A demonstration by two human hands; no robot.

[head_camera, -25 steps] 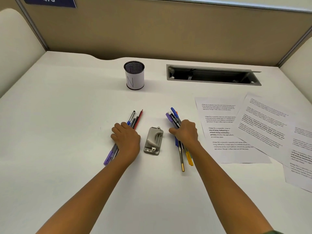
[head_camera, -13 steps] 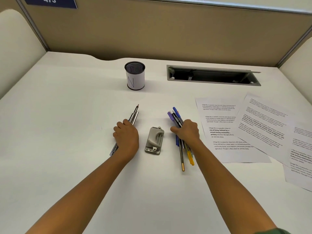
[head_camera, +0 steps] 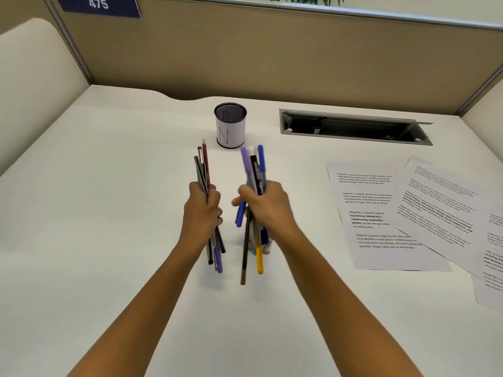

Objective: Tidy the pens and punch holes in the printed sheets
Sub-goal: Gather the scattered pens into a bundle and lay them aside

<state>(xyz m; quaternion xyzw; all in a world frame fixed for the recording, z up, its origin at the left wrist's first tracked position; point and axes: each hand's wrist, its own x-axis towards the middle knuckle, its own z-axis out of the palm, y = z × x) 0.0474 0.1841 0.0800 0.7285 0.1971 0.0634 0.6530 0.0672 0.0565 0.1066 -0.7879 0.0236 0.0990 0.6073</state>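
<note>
Straight ahead of both fists stands the pen cup [head_camera: 230,126], mouth up, about midway between them. The left hand [head_camera: 202,210] is curled tight round the left bundle [head_camera: 203,170] of pens and the right hand [head_camera: 268,205] round the right bundle [head_camera: 255,170], long axes near upright. That's two bundles and one cup, with perhaps five or six overlapping pens apiece. At least three printed sheets [head_camera: 381,254] overlap on the right.

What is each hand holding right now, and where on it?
The left hand grips a bundle of dark pens around its middle. The right hand grips a bundle of coloured pens, also around the middle, ends sticking out above and below.
</note>
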